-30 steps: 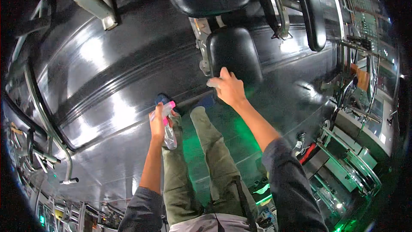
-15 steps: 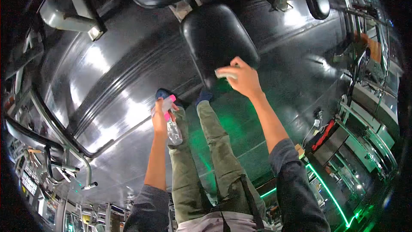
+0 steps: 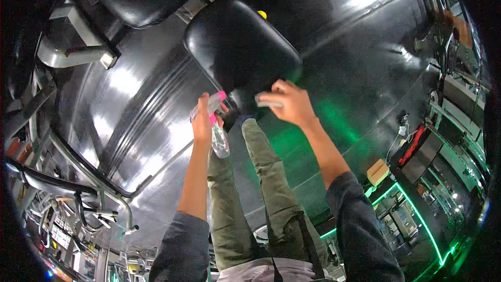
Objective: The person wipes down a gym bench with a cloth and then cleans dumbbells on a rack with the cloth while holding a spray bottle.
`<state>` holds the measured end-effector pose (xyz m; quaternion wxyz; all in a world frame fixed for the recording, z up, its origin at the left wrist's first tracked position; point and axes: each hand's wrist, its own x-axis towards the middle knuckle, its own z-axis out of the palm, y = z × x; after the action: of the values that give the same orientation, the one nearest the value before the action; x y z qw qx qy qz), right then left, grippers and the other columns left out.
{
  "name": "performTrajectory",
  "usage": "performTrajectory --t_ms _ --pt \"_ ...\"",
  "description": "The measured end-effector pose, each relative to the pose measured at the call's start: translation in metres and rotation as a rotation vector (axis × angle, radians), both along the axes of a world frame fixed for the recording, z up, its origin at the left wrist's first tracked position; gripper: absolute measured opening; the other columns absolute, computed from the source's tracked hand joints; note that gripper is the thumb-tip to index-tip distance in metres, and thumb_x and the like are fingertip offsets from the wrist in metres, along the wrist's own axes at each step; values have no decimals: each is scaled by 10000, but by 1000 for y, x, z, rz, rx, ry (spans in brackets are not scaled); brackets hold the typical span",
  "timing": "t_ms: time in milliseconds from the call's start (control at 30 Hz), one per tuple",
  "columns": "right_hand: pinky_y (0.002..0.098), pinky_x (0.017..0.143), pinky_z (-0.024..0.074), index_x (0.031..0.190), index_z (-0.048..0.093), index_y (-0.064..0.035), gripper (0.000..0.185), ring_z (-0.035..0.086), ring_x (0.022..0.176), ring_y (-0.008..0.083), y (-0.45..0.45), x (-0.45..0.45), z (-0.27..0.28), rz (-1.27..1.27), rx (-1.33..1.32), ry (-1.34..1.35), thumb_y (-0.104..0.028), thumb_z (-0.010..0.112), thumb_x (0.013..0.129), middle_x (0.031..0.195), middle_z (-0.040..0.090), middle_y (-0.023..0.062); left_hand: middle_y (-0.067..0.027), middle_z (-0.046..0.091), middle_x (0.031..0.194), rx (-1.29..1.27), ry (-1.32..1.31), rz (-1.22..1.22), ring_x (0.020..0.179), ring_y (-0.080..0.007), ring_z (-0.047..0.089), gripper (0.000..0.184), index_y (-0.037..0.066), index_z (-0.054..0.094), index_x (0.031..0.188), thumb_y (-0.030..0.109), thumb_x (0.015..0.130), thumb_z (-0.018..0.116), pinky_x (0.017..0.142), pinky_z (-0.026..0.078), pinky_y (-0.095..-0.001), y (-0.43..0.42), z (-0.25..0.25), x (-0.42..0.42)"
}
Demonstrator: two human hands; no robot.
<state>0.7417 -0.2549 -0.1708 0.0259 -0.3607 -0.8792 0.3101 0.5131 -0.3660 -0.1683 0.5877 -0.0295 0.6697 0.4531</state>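
My left hand (image 3: 202, 119) is wrapped round a clear spray bottle (image 3: 221, 143) with a pink nozzle and collar; its head points toward the black padded seat (image 3: 237, 42). My right hand (image 3: 295, 105) is closed on a pale folded cloth (image 3: 268, 104), its edge showing beyond the fingers. That hand is over the near end of the seat, and I cannot tell whether the cloth touches it. A whitish patch shows on the seat's near end between both hands.
Another black pad (image 3: 141, 8) lies beyond the seat at upper left. A metal machine frame (image 3: 78, 55) stands to the left, with a curved rail (image 3: 83, 159) lower down. At right are a cardboard box (image 3: 378, 172) and a green light strip (image 3: 417, 219). The dark floor reflects light.
The view has shifted, and the seat appears further left. Both hands have come closer together near the seat's near end, the spray bottle raised. A yellow round thing now shows beside the seat.
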Motion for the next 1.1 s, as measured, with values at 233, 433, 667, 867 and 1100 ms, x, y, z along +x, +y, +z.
performTrajectory --t_ms 233,433,667,867,1100 --pt "359 642 555 1020 691 -330 354 593 829 230 7 -25 -10 -167 79 73 -158 702 711 890 554 -11 -114 641 660 120 -33 -136 399 -147 503 507 -54 679 872 407 917 473 365 391 -270 59 -18 16" --pt "359 627 555 1046 680 -358 407 580 822 224 -43 5 -12 30 -15 -65 -191 730 678 907 557 -32 -118 646 644 21 -66 -331 437 -167 556 466 -57 680 836 371 898 506 349 385 -277 79 -16 14" --pt "365 644 517 1163 660 -305 575 573 792 254 15 24 -20 -517 155 119 -41 719 656 929 583 29 -155 633 619 -102 61 -264 427 -207 576 411 -77 641 741 298 857 517 327 369 -293 91 -10 26" --pt "348 623 545 1175 629 -386 625 544 859 250 -48 -16 -12 -276 18 -26 -59 710 650 978 542 -5 -167 624 607 -132 60 -232 405 -218 563 416 -89 606 713 304 836 552 309 348 -309 89 -18 25" --pt "398 718 521 1154 598 -259 499 560 882 318 -27 -10 -12 -534 21 5 -32 650 713 969 549 49 -186 616 599 -164 84 -196 403 -247 563 478 -104 625 753 360 827 538 301 352 -315 89 -19 27"
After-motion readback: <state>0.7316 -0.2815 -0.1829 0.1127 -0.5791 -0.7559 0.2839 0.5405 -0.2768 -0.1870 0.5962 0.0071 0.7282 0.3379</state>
